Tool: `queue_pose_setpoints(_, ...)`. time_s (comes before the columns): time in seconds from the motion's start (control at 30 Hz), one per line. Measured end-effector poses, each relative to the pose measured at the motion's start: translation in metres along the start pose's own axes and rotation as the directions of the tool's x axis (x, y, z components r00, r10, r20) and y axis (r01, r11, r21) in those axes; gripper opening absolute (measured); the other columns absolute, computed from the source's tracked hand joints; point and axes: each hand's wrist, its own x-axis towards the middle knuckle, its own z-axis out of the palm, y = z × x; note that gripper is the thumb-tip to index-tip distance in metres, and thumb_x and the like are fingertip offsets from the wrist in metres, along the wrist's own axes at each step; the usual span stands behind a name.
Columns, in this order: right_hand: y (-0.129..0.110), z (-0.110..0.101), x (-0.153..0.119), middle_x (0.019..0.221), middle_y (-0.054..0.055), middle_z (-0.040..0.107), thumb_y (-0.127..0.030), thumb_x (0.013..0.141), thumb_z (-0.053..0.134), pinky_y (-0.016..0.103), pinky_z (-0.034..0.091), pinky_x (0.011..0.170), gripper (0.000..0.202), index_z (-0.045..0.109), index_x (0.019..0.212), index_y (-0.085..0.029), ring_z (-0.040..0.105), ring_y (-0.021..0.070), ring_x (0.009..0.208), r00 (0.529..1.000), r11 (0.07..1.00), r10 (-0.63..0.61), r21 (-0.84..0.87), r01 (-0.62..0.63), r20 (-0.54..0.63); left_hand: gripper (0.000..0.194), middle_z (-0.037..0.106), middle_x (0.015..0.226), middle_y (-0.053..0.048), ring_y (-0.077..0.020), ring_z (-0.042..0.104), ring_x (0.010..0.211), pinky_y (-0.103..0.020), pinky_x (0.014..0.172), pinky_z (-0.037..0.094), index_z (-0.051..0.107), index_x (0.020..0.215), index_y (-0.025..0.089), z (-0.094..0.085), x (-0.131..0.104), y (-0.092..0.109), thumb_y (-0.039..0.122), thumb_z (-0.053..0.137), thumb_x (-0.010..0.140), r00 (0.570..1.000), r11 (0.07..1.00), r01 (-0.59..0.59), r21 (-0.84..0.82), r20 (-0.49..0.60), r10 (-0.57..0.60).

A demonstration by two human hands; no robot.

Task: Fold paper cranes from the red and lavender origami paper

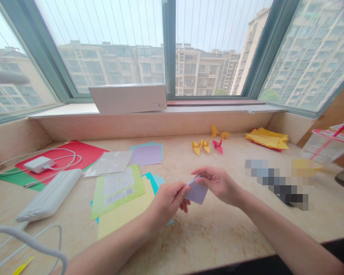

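Note:
A small folded piece of purple paper (197,192) is held up above the marble counter, between both hands. My left hand (173,196) pinches its left edge between thumb and fingers. At the paper's upper right corner, my right hand (215,182) grips it with the thumb in front and the fingers curled behind. Beyond the hands stand yellow folded paper cranes (205,146) and a red one (218,146). Sheets of light yellow paper (123,219) and a green patterned packet (119,187) lie left of my left hand.
Red paper (86,151), a white charger (39,164) and a power bank (53,194) with cables are at left. A white box (129,98) stands on the sill. Yellow papers (268,138), a blurred-out object (283,187) and a plastic cup (326,147) are at right.

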Motion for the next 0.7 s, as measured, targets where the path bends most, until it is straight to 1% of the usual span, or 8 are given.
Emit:
queue_pose_setpoints(0.13, -0.006, -0.001, -0.002, 0.088, 0.003, 0.075, -0.029, 0.091, 0.062, 0.03, 0.052, 0.07, 0.016, 0.071, 0.102, -0.021, 0.067, 0.0165, 0.076, 1.0, 0.998, -0.009, -0.059, 0.008, -0.019, 0.038, 0.065, 0.059, -0.002, -0.0129, 0.065, 0.053, -0.021, 0.056, 0.046, 0.06, 0.071, 0.015, -0.002, 0.0, 0.006, 0.035, 0.043, 0.098, 1.0, 1.0, 0.014, 0.011, 0.004, -0.014)
queue_pose_setpoints(0.23, -0.009, 0.0, -0.003, 0.087, 0.002, 0.075, -0.028, 0.091, 0.061, 0.029, 0.051, 0.069, 0.016, 0.072, 0.1, -0.022, 0.066, 0.016, 0.075, 1.0, 0.995, -0.003, -0.1, 0.0, -0.023, 0.038, 0.066, 0.06, -0.003, -0.0139, 0.066, 0.054, -0.021, 0.056, 0.046, 0.061, 0.072, 0.014, -0.001, -0.001, 0.008, 0.037, 0.044, 0.098, 0.999, 0.999, 0.048, -0.007, 0.022, -0.048)
queue_pose_setpoints(0.33, -0.009, 0.0, -0.002, 0.088, 0.002, 0.075, -0.028, 0.091, 0.06, 0.028, 0.05, 0.068, 0.016, 0.072, 0.1, -0.022, 0.066, 0.0159, 0.076, 0.999, 0.992, 0.015, -0.121, -0.019, -0.036, 0.042, 0.067, 0.062, -0.004, -0.0154, 0.067, 0.055, -0.022, 0.054, 0.047, 0.063, 0.075, 0.014, 0.001, -0.003, 0.009, 0.042, 0.042, 0.098, 0.993, 0.994, 0.096, -0.057, 0.081, -0.091)
queue_pose_setpoints(0.43, -0.008, 0.0, 0.001, 0.091, 0.003, 0.076, -0.029, 0.09, 0.061, 0.028, 0.051, 0.069, 0.016, 0.072, 0.1, -0.021, 0.067, 0.0166, 0.079, 0.998, 0.992, 0.028, -0.124, -0.035, -0.061, 0.043, 0.067, 0.064, -0.005, -0.016, 0.067, 0.057, -0.023, 0.056, 0.048, 0.064, 0.078, 0.013, 0.002, -0.004, 0.01, 0.043, 0.041, 0.099, 0.987, 0.989, 0.113, -0.097, 0.127, -0.1)
queue_pose_setpoints(0.53, -0.009, -0.003, 0.003, 0.09, 0.003, 0.076, -0.032, 0.088, 0.066, 0.029, 0.051, 0.073, 0.016, 0.072, 0.098, -0.021, 0.068, 0.0175, 0.082, 0.995, 0.989, 0.023, -0.143, -0.037, -0.097, 0.04, 0.068, 0.067, -0.005, -0.0154, 0.067, 0.058, -0.024, 0.058, 0.049, 0.065, 0.08, 0.013, 0.004, -0.004, 0.01, 0.041, 0.042, 0.098, 0.994, 0.992, 0.085, -0.094, 0.078, -0.078)
queue_pose_setpoints(0.63, -0.013, -0.006, 0.004, 0.086, 0.002, 0.075, -0.035, 0.086, 0.07, 0.029, 0.052, 0.074, 0.016, 0.072, 0.092, -0.021, 0.067, 0.0176, 0.08, 0.991, 0.986, 0.021, -0.161, -0.043, -0.133, 0.037, 0.068, 0.069, -0.005, -0.0149, 0.066, 0.058, -0.024, 0.059, 0.049, 0.065, 0.082, 0.013, 0.005, -0.003, 0.009, 0.04, 0.044, 0.098, 0.997, 0.992, 0.077, -0.099, 0.021, -0.075)
queue_pose_setpoints(0.7, -0.015, -0.006, 0.004, 0.084, 0.002, 0.075, -0.035, 0.086, 0.07, 0.029, 0.052, 0.073, 0.015, 0.073, 0.089, -0.021, 0.067, 0.0174, 0.079, 0.99, 0.986, 0.022, -0.162, -0.044, -0.14, 0.035, 0.068, 0.073, -0.005, -0.0147, 0.066, 0.057, -0.024, 0.057, 0.049, 0.066, 0.095, 0.013, 0.006, -0.004, 0.008, 0.042, 0.046, 0.097, 0.997, 0.988, 0.083, -0.129, 0.004, -0.083)
